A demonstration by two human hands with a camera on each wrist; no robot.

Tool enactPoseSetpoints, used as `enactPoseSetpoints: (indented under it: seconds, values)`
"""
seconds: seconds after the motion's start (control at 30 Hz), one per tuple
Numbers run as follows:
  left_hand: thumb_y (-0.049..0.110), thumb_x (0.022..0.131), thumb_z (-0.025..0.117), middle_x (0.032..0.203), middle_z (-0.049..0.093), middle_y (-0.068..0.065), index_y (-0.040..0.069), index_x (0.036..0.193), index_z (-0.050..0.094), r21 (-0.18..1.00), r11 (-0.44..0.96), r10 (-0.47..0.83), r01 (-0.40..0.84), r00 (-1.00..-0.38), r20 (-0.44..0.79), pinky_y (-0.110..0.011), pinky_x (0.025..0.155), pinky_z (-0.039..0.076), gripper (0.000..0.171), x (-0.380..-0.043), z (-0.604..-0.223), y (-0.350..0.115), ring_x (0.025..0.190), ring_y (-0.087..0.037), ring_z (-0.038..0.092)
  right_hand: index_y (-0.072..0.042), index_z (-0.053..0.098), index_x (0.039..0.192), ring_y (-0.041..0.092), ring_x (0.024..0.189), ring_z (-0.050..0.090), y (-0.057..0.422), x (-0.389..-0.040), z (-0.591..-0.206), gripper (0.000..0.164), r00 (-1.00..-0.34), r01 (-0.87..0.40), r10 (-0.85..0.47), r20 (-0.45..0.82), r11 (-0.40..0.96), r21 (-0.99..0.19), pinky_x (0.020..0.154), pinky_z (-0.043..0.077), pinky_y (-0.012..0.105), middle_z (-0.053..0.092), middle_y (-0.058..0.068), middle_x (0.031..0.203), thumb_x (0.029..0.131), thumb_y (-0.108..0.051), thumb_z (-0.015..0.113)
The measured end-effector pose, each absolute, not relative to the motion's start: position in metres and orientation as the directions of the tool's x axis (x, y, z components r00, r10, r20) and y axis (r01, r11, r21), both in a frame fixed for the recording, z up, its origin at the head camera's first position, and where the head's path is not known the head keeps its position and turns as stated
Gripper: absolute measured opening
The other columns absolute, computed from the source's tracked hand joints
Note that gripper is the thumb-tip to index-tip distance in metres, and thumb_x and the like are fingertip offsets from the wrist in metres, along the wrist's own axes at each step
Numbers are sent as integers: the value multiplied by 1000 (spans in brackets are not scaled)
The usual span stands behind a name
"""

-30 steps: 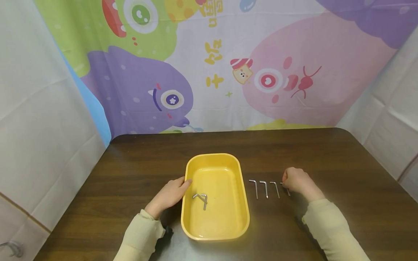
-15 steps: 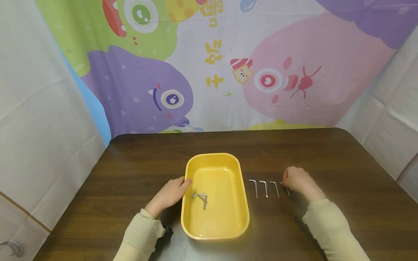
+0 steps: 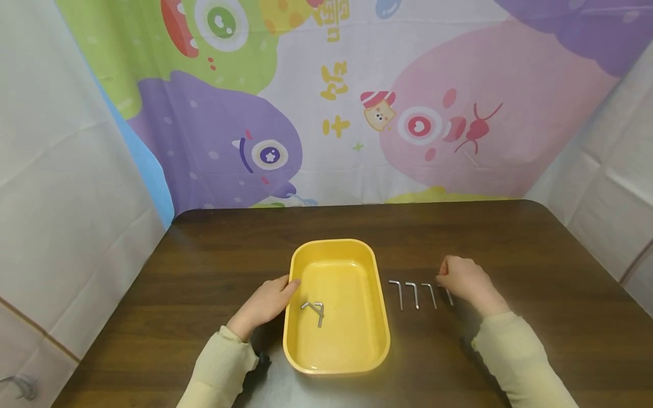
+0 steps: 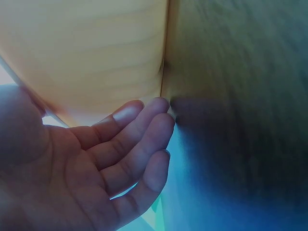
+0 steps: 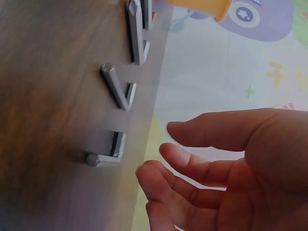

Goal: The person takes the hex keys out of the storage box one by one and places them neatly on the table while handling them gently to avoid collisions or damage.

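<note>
My left hand (image 3: 269, 300) holds the left side of a yellow plastic bin (image 3: 357, 340), thumb over its rim. In the left wrist view the other fingers (image 4: 144, 139) lie bent against the outer wall. Two metal hex keys (image 3: 320, 318) lie crossed inside the bin. To its right, several L-shaped hex keys (image 3: 414, 296) lie in a row on the table, short arms at the far end. My right hand (image 3: 466, 283) hovers by the rightmost hex key (image 5: 108, 159), partly hiding it in the head view. Its fingers are loosely bent, thumb apart, holding nothing.
The dark wooden table (image 3: 229, 238) runs back to a printed cartoon curtain (image 3: 326, 158). Pale cloth (image 3: 66, 170) hangs at the left and right sides. A metal fitting (image 3: 20, 386) shows at the lower left.
My right hand has lifted slightly away from the rightmost hex key, toward the far side, leaving it on the table. My left hand and the bin have stayed put.
</note>
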State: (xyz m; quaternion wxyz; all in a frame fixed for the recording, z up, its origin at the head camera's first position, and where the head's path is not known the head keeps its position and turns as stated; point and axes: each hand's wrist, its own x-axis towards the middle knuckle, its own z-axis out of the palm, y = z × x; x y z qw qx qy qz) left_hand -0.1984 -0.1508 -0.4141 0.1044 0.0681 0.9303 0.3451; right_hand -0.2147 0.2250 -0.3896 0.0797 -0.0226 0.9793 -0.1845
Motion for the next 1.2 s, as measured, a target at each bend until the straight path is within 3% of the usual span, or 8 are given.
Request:
enactPoseSetpoints:
  seconds: [0.7, 1.2]
  values:
    - [37, 96, 40, 85, 63, 0, 10, 110, 58, 662, 748, 201, 53, -968, -150, -35, 75, 45, 36, -199, -415, -151, 75, -12, 56, -6, 57, 84, 19, 58, 48, 205, -207, -378, 15, -989, -143, -117, 94, 923, -357, 48, 37, 32, 54, 5, 71, 84, -20, 59]
    - [36, 96, 40, 85, 63, -1, 10, 110, 58, 661, 748, 200, 54, -969, -146, -36, 76, 45, 35, -198, -414, -151, 76, -12, 56, -9, 59, 83, 18, 60, 48, 190, -203, -377, 9, -975, -200, -147, 170, 912, -357, 50, 38, 34, 55, 3, 72, 83, -18, 60]
